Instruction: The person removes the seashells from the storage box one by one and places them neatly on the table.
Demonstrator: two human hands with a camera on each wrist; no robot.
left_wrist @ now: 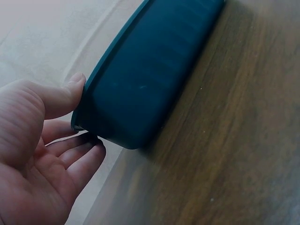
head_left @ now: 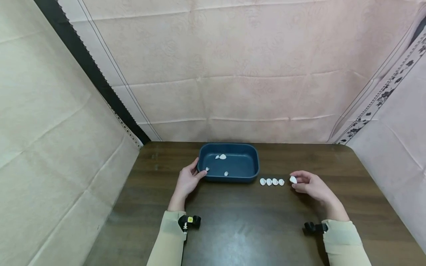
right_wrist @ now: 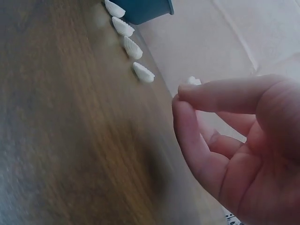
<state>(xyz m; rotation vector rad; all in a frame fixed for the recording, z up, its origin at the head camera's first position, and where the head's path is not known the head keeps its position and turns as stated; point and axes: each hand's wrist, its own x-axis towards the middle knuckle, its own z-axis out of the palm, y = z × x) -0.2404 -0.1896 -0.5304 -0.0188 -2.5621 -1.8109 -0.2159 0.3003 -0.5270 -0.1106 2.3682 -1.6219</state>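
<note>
My left hand (head_left: 188, 180) grips the left front corner of a dark blue rectangular tray (head_left: 229, 179). In the left wrist view the thumb lies at the tray's rim and the fingers curl beneath it. Several small white seashells (head_left: 223, 156) lie scattered inside the tray. To the right of it, ribbed white seashells (right_wrist: 133, 47) stand in a short row on the table. Just past the row's right end, my right hand (head_left: 311, 186) pinches another white seashell (head_left: 293, 179) between thumb and fingertips, above the table. Its fingers mostly hide this shell in the right wrist view.
The brown wooden table (head_left: 239, 221) reaches back to a pale cloth wall (head_left: 249, 92). More pale cloth hangs on the left and right sides. A black wrist camera (head_left: 193, 221) sits at the left cuff, and another black camera (head_left: 313, 227) at the right cuff.
</note>
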